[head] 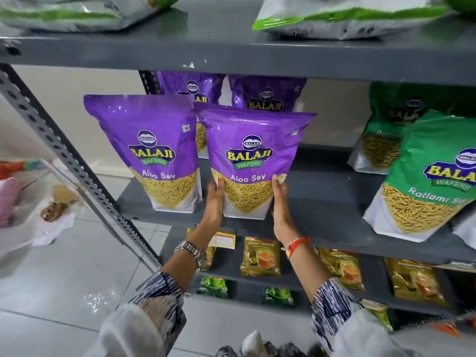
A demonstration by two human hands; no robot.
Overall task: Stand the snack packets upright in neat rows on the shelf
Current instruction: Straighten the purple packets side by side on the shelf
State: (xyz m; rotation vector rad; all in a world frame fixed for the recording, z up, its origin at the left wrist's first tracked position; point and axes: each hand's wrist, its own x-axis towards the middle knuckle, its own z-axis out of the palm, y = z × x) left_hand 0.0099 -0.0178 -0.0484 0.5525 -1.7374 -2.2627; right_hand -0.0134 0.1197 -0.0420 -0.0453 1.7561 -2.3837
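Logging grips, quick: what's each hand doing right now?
Left hand: closed on the left edge of the front Aloo Sev packet.
Right hand: closed on the same packet's right edge.

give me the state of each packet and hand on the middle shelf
held purple packet: upright at the shelf's front edge, gripped on both sides
left hand: on the packet's left side
right hand: on its right side
left purple packet: standing, free
back purple packets: standing behind
green packets: leaning back
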